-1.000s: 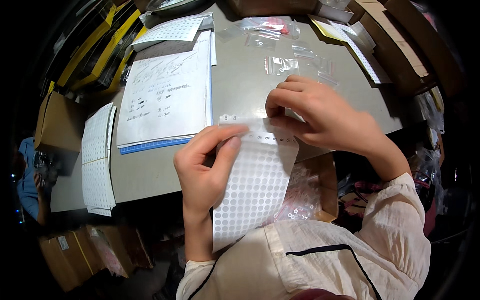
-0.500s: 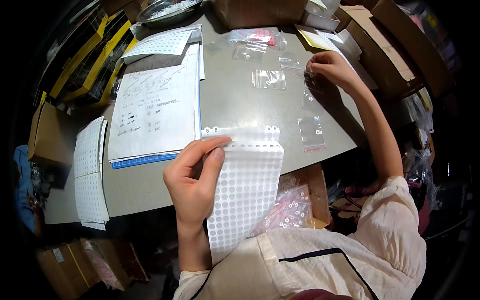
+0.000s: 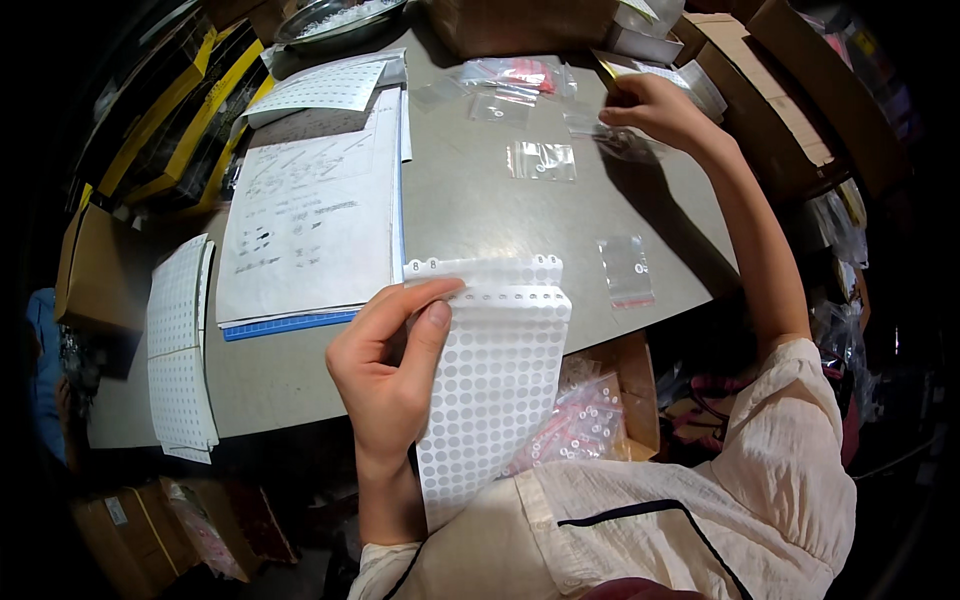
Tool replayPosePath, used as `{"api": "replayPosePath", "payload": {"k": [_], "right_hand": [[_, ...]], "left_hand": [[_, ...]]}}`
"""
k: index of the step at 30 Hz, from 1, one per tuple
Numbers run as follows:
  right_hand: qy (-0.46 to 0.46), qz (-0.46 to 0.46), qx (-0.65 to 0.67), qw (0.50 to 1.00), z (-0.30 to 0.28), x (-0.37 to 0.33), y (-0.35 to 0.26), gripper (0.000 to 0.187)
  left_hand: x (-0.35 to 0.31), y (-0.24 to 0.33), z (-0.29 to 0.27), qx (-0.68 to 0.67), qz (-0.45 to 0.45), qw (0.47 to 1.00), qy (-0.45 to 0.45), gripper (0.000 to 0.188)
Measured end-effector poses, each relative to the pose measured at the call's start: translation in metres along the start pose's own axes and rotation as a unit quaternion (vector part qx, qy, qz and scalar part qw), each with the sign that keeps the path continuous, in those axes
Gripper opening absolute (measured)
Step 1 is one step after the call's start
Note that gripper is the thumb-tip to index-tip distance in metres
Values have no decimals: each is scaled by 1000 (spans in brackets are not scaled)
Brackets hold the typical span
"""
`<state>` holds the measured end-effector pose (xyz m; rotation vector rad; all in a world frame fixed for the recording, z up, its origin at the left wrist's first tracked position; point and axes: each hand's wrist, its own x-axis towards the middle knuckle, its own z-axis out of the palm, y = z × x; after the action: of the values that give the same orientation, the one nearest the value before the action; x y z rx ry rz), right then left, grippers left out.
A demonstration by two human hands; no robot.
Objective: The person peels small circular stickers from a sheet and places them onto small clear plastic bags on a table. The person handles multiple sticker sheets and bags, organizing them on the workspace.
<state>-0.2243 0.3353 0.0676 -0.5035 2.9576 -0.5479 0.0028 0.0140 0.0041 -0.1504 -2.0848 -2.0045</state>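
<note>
My left hand (image 3: 395, 350) pinches the folded upper part of a white sheet of round stickers (image 3: 495, 390) between thumb and fingers. The sheet hangs down toward my lap over the table's front edge. Above the far right of the table, my right hand (image 3: 655, 112) has its fingers closed on a small clear zip bag (image 3: 632, 146), which is blurred and partly hidden under the hand. Nearby lie other clear zip bags with round stickers on them: one (image 3: 545, 160) left of the hand, another (image 3: 497, 108) farther back, and one (image 3: 626, 270) near the front right edge.
A pile of papers (image 3: 305, 220) on a blue board covers the left of the table (image 3: 480, 215). More sticker sheets (image 3: 180, 345) overhang the front left edge. Below the edge, an open carton (image 3: 640, 400) holds many stickered bags (image 3: 575, 420). Cardboard boxes (image 3: 520, 25) stand behind.
My right hand has moved slightly away from me, drawing a bag up from the right side of the table. The left hand and its sheet have hardly moved.
</note>
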Motion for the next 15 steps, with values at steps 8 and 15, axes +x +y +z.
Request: {"api": "replayPosePath", "payload": {"k": [8,15], "right_hand": [[22,-139,52,989,19,27,19,21],[106,-269,-172,942,28,26,20,23]], "left_hand": [[1,-2,-4,-10,1,1000,-17,15],[2,-3,-4,1,28,999,-19,16]]}}
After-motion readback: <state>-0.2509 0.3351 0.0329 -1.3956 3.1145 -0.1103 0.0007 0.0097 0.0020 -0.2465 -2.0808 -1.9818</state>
